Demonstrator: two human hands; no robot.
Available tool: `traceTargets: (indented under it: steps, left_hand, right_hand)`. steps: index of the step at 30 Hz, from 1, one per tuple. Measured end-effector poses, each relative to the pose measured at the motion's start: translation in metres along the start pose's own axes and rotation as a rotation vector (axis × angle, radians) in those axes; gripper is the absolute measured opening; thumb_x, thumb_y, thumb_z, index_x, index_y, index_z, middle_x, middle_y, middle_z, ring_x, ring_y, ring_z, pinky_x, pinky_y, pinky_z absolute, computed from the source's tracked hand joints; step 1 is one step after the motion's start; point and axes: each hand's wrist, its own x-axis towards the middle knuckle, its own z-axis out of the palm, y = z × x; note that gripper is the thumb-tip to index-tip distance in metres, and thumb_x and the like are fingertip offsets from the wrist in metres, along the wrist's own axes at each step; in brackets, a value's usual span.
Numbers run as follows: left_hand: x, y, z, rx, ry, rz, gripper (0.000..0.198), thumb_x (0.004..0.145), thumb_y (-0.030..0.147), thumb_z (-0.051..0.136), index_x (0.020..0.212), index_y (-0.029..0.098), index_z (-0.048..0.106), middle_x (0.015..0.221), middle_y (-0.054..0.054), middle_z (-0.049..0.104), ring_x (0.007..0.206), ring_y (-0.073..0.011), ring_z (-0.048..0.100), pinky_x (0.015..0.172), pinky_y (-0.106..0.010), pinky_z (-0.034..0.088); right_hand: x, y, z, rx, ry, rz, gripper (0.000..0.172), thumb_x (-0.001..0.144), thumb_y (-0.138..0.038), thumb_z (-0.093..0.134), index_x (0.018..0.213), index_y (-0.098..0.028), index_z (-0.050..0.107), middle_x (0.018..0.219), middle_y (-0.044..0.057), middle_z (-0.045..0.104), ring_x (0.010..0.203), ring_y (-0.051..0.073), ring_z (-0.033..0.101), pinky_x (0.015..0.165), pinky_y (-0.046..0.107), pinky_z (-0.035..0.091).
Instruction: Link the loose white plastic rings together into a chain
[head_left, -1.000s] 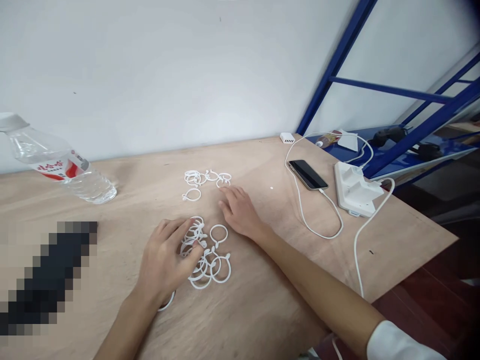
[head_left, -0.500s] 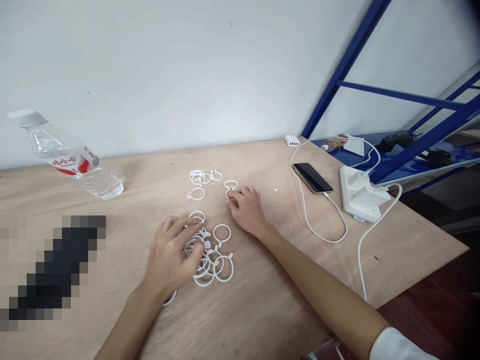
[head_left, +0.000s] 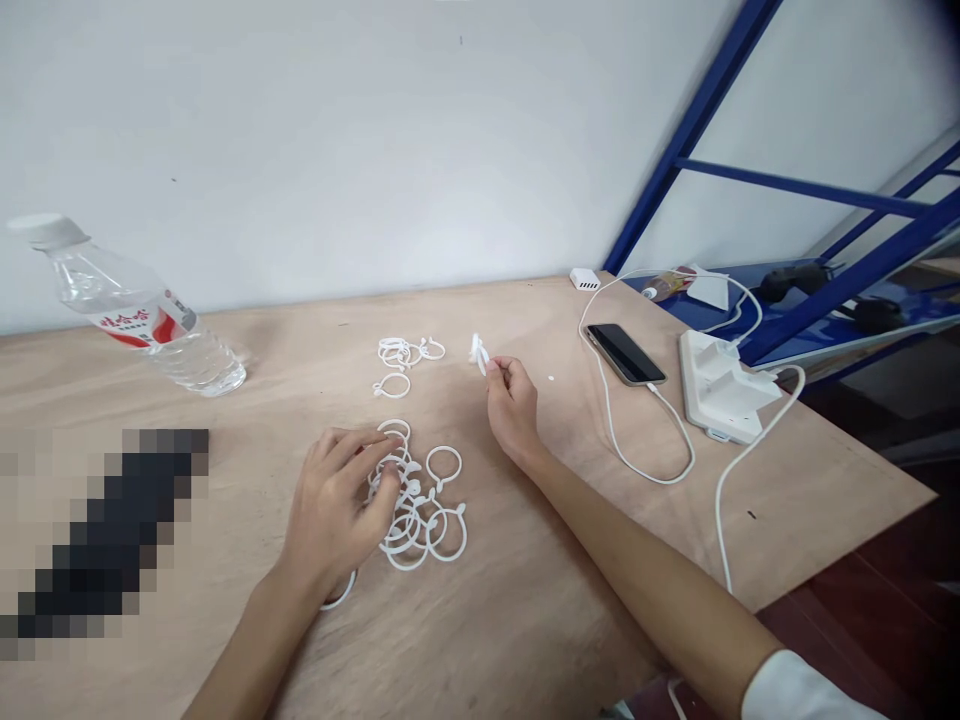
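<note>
Rings [head_left: 413, 487] partly hidden by left grip [head_left: 337, 500], dark shape [head_left: 120, 530] pixelated

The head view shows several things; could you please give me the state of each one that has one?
Left hand: open over near rings
Right hand: closed on at least one white ring
Near rings: loose, overlapping
Far rings: lying loose
Bottle: capped
Phone: screen dark, cable plugged in

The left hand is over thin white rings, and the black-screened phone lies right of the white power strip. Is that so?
Not quite: the head view shows the phone lying left of the power strip. The left hand is over the rings.
</note>
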Motion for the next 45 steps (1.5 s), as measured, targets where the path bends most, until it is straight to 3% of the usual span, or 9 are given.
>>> traceTargets:
  steps: [9, 12, 16, 21, 24, 28, 37, 40, 45]
  left_hand:
    - [0.002, -0.002, -0.003, 0.029, 0.076, -0.054, 0.018, 0.086, 0.020, 0.053, 0.094, 0.018, 0.070, 0.095, -0.006, 0.070, 0.087, -0.0200, 0.057, 0.081, -0.038, 0.046]
    - [0.002, 0.000, -0.003, 0.030, 0.071, -0.061, 0.019, 0.087, 0.021, 0.053, 0.094, 0.018, 0.070, 0.095, -0.005, 0.071, 0.086, -0.0196, 0.057, 0.082, -0.038, 0.046]
    - [0.005, 0.003, -0.003, 0.000, 0.093, -0.130, 0.022, 0.088, 0.029, 0.055, 0.100, 0.018, 0.068, 0.098, -0.005, 0.071, 0.088, -0.0189, 0.061, 0.084, -0.036, 0.048]
    - [0.006, 0.009, -0.006, -0.124, 0.091, -0.338, 0.048, 0.083, 0.047, 0.058, 0.121, 0.019, 0.060, 0.110, -0.006, 0.070, 0.102, -0.0228, 0.065, 0.091, -0.037, 0.050]
    - [0.006, 0.013, -0.007, -0.254, 0.067, -0.437, 0.051, 0.081, 0.051, 0.059, 0.121, 0.020, 0.059, 0.112, -0.006, 0.070, 0.103, -0.0230, 0.065, 0.091, -0.036, 0.052]
    - [0.006, 0.014, -0.006, -0.212, 0.083, -0.376, 0.041, 0.082, 0.045, 0.059, 0.113, 0.019, 0.063, 0.104, -0.005, 0.072, 0.094, -0.0211, 0.068, 0.089, -0.035, 0.053]
    - [0.003, 0.009, -0.004, -0.014, 0.066, -0.089, 0.036, 0.085, 0.034, 0.056, 0.117, 0.016, 0.061, 0.101, -0.007, 0.072, 0.089, -0.0180, 0.068, 0.082, -0.029, 0.054]
    - [0.003, 0.012, -0.005, -0.024, 0.026, -0.138, 0.046, 0.084, 0.036, 0.056, 0.127, 0.020, 0.053, 0.094, -0.003, 0.072, 0.079, -0.0162, 0.068, 0.074, -0.027, 0.054]
    - [0.004, 0.018, -0.010, -0.084, -0.085, -0.259, 0.059, 0.082, 0.044, 0.056, 0.136, 0.025, 0.041, 0.102, -0.002, 0.073, 0.084, -0.0175, 0.069, 0.075, -0.029, 0.055]
  right_hand:
    - [0.001, 0.003, -0.001, -0.149, -0.081, -0.089, 0.018, 0.080, -0.033, 0.054, 0.079, -0.017, 0.063, 0.065, -0.001, 0.060, 0.062, 0.015, 0.052, 0.064, 0.028, 0.040]
    - [-0.002, -0.002, -0.002, -0.013, -0.096, -0.083, 0.019, 0.081, -0.034, 0.054, 0.083, -0.017, 0.063, 0.069, 0.000, 0.060, 0.065, 0.015, 0.054, 0.065, 0.028, 0.041]
    - [-0.020, -0.018, 0.001, 0.292, -0.367, -0.078, 0.018, 0.080, -0.035, 0.058, 0.082, -0.018, 0.061, 0.071, -0.001, 0.058, 0.067, 0.013, 0.054, 0.066, 0.026, 0.043]
    - [-0.049, -0.036, 0.006, 0.421, -0.740, -0.062, 0.020, 0.084, -0.038, 0.057, 0.083, -0.018, 0.061, 0.068, -0.002, 0.055, 0.062, 0.011, 0.049, 0.060, 0.024, 0.041]
    - [-0.058, -0.038, 0.008, 0.487, -0.851, -0.024, 0.021, 0.084, -0.039, 0.059, 0.084, -0.018, 0.062, 0.068, -0.002, 0.056, 0.062, 0.010, 0.050, 0.059, 0.024, 0.041]
    - [-0.061, -0.034, 0.011, 0.504, -0.865, 0.014, 0.020, 0.084, -0.038, 0.060, 0.086, -0.018, 0.065, 0.073, 0.000, 0.059, 0.069, 0.011, 0.055, 0.063, 0.024, 0.045]
    - [-0.061, -0.035, 0.013, 0.571, -0.700, 0.005, 0.024, 0.080, -0.041, 0.065, 0.090, -0.019, 0.067, 0.074, 0.000, 0.064, 0.068, 0.012, 0.059, 0.065, 0.026, 0.048]
    - [-0.059, -0.037, 0.014, 0.580, -0.730, -0.003, 0.028, 0.078, -0.041, 0.067, 0.097, -0.020, 0.069, 0.073, -0.001, 0.064, 0.067, 0.011, 0.059, 0.065, 0.025, 0.048]
    - [-0.055, -0.037, 0.013, 0.616, -0.772, 0.093, 0.024, 0.076, -0.041, 0.069, 0.087, -0.020, 0.072, 0.086, 0.002, 0.068, 0.077, 0.013, 0.062, 0.066, 0.025, 0.050]
